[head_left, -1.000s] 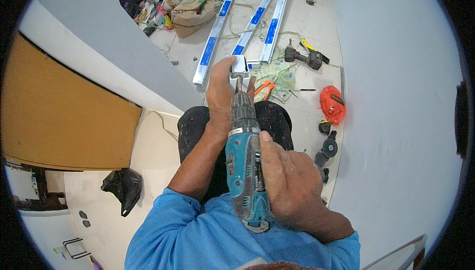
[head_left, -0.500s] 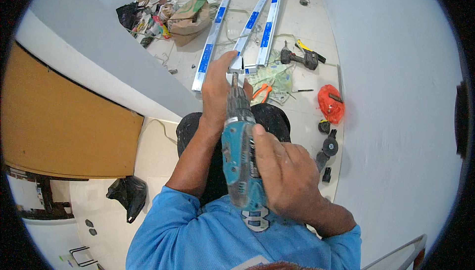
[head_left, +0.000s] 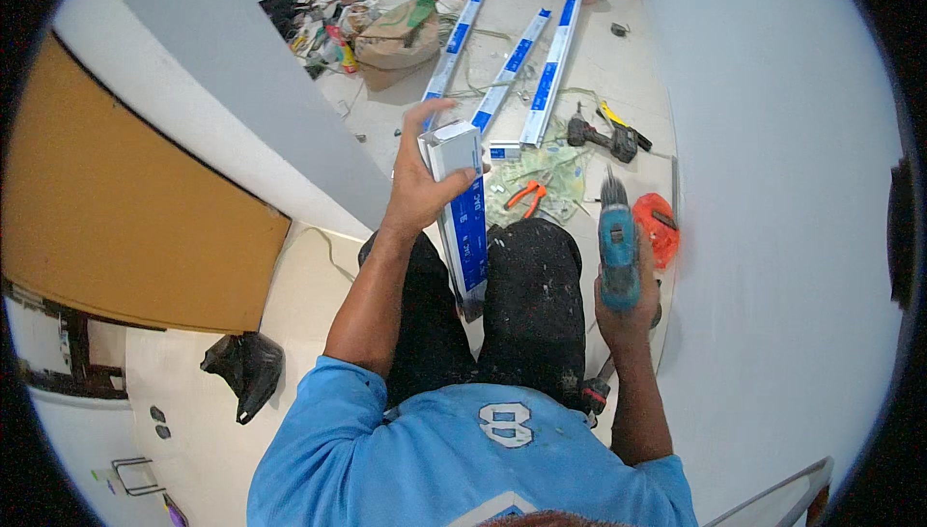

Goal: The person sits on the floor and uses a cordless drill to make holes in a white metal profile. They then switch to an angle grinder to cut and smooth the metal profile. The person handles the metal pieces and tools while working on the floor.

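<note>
Upright between my knees stands a white metal profile [head_left: 462,152] with blue film down its face. My left hand [head_left: 417,184] grips it near its top end, thumb across the front face and index finger raised. Off to the right, my right hand [head_left: 632,310] is wrapped round a teal drill [head_left: 618,247], its dark chuck pointing away from me and slightly blurred. Whether a bit sits in the chuck I cannot tell. Past the profile, orange-handled pliers [head_left: 526,197] lie on a pale green plastic sheet [head_left: 570,165].
Long blue-and-white profiles [head_left: 552,73] lie on the floor ahead. A second drill [head_left: 603,138] rests beside a yellow-handled tool [head_left: 618,119]. Near the right wall lies a red plastic bag [head_left: 666,247]. Back left are a brown sack [head_left: 396,44] and clutter; nearer, a black bag [head_left: 246,372].
The drill in my right hand has swung from the profile's top end out to the right. The profile's blue face, hidden before behind the drill, now shows in my left hand.
</note>
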Tool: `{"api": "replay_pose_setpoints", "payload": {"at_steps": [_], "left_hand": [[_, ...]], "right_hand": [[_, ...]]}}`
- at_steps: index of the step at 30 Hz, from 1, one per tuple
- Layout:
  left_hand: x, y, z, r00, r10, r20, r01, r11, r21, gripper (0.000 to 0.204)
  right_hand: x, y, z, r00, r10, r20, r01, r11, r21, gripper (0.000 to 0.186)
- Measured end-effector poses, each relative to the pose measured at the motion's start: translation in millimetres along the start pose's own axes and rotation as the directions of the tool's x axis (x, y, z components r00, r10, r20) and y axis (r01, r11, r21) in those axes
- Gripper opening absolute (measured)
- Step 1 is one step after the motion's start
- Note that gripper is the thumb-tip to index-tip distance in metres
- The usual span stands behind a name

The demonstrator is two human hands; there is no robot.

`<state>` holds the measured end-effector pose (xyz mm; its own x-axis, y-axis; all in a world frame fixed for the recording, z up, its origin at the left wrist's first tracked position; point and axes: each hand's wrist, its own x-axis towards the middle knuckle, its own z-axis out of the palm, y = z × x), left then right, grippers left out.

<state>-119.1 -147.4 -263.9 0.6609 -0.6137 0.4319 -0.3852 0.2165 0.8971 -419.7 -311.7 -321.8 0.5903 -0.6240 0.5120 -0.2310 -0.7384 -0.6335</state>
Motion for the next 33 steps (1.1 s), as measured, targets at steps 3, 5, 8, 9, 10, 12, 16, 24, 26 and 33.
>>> {"api": "replay_pose_setpoints", "payload": {"at_steps": [3,5,8,9,10,12,16,24,26,33], "left_hand": [[2.9,19.6,-4.7,1.0,-0.005,0.019,0.011,0.933,-0.361,0.084],[7.1,22.2,-15.1,0.998,0.024,0.052,0.0,0.911,-0.412,0.085],[12.9,22.5,-32.5,0.993,-0.016,0.115,0.066,0.894,-0.442,0.088],[12.8,22.0,-34.9,0.989,-0.021,0.143,0.087,0.876,-0.475,0.087],[16.4,21.3,-37.4,0.986,-0.01,0.169,0.097,0.853,-0.512,0.085],[20.6,19.7,-41.6,0.99,-0.008,0.139,0.082,0.837,-0.541,0.083],[36.2,27.9,-35.6,0.989,0.041,0.141,0.049,0.81,-0.585,0.082],[67.7,16.6,-44.7,0.984,0.119,0.131,-0.012,0.784,-0.621,0.057],[76.7,10.5,-48.0,0.984,0.133,0.121,-0.013,0.724,-0.69,0.055],[87.2,-3.3,-57.4,0.98,0.156,0.122,0.022,0.526,-0.85,0.048]], "right_hand": [[-38.9,89.7,50.6,0.928,0.315,0.2,-0.294,0.947,-0.128,0.081],[-77.0,149.9,87.4,0.952,0.265,0.152,-0.199,0.916,-0.349,0.083],[-119.5,192.7,120.2,0.863,0.417,0.285,-0.216,0.814,-0.539,0.076],[-144.7,212.4,127.4,0.861,0.414,0.297,-0.184,0.797,-0.576,0.072],[-161.0,234.7,133.9,0.865,0.402,0.3,-0.147,0.775,-0.614,0.069],[-170.3,235.7,149.2,0.841,0.414,0.349,-0.104,0.756,-0.646,0.057],[-214.8,274.2,169.0,0.878,0.407,0.252,-0.14,0.721,-0.678,0.057],[-246.4,281.6,182.4,0.885,0.307,0.348,0.049,0.684,-0.728,0.069],[-252.6,279.7,187.5,0.845,0.384,0.373,0.027,0.665,-0.747,0.066],[-91.8,167.2,155.2,0.844,0.499,0.197,-0.467,0.864,-0.187,0.045]]}}
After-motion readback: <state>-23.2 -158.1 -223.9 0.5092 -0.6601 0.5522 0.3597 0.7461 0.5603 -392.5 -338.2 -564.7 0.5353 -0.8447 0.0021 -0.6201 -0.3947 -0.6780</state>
